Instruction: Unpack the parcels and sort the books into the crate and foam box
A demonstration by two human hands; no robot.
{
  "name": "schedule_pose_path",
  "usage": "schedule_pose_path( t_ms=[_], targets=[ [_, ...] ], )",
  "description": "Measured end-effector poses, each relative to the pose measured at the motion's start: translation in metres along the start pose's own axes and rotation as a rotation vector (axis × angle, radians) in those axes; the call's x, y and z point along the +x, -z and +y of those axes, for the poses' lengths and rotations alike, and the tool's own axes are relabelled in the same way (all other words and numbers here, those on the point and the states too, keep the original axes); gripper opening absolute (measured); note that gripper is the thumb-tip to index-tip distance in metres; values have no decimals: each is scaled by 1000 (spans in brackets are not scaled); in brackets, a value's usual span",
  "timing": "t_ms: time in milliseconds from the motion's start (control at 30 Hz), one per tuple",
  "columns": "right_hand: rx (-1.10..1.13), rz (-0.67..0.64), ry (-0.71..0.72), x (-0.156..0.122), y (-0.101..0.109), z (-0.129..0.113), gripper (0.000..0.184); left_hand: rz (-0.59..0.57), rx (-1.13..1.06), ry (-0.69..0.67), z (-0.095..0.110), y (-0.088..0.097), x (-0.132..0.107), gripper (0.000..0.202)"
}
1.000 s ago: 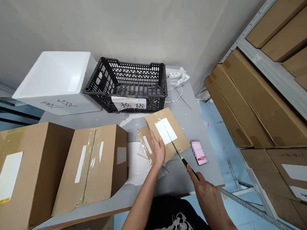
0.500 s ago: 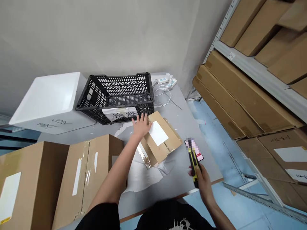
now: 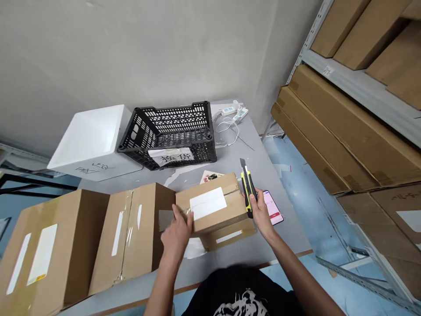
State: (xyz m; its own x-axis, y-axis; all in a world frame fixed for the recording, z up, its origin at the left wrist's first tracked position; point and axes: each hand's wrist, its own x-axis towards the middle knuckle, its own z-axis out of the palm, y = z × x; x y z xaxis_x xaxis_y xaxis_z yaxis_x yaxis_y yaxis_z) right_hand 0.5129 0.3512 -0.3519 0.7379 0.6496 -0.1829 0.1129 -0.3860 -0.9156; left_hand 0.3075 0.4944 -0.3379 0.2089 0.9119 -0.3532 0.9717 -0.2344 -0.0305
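Observation:
A small brown parcel (image 3: 213,206) with a white label lies on the grey table (image 3: 259,162) in front of me, turned with its long side across. My left hand (image 3: 176,232) grips its left end, fingers curled on the taped edge. My right hand (image 3: 259,213) is at the parcel's right end and holds a yellow-and-black utility knife (image 3: 246,186), blade pointing up and away. A phone (image 3: 272,210) with a pink screen lies just right of that hand.
Two large taped cartons (image 3: 82,241) fill the table's left side. Behind stand a black plastic crate (image 3: 171,134) and a white foam box (image 3: 92,140). White chargers and cables (image 3: 232,116) lie at the far corner. Metal shelving (image 3: 355,92) with flat cartons runs along the right.
The parcel has been turned and pulled nearer. My left hand moved from its far corner to its near left end. My right hand brought the knife up to its right end.

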Motion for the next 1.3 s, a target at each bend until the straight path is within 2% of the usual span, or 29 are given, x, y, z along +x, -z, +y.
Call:
schedule_pose_path(
  t_ms=[67,133,200,233,267,333,433,533,700,867,1000,1300],
  targets=[
    [-50,-110,9,13,2,4,43,-46,8,57,-8,-19,-22,72],
    [-88,-172,11,19,2,10,43,65,46,19,-7,-30,-32,68],
    [-100,-191,21,21,1,13,43,237,72,-165,3,-32,-28,66],
    [-98,-197,26,21,1,13,43,286,69,-295,10,-31,-23,68],
    [-95,-206,30,20,2,12,43,289,57,-430,19,-29,-16,72],
    [-82,-229,28,20,3,8,42,209,36,-641,38,-27,-2,88],
    [-45,-256,11,22,3,7,40,103,38,-765,56,-33,12,115],
    [28,-298,25,28,2,16,38,137,36,-775,57,-47,17,123],
    [153,-393,-21,41,9,37,39,285,-17,-696,43,-60,21,91],
    [82,-507,-95,40,32,37,49,320,-98,-607,36,-61,21,81],
    [21,-483,-77,38,40,35,51,336,-129,-593,32,-62,21,81],
    [-17,-484,1,29,36,28,46,322,-158,-541,21,-60,24,77]
  ],
)
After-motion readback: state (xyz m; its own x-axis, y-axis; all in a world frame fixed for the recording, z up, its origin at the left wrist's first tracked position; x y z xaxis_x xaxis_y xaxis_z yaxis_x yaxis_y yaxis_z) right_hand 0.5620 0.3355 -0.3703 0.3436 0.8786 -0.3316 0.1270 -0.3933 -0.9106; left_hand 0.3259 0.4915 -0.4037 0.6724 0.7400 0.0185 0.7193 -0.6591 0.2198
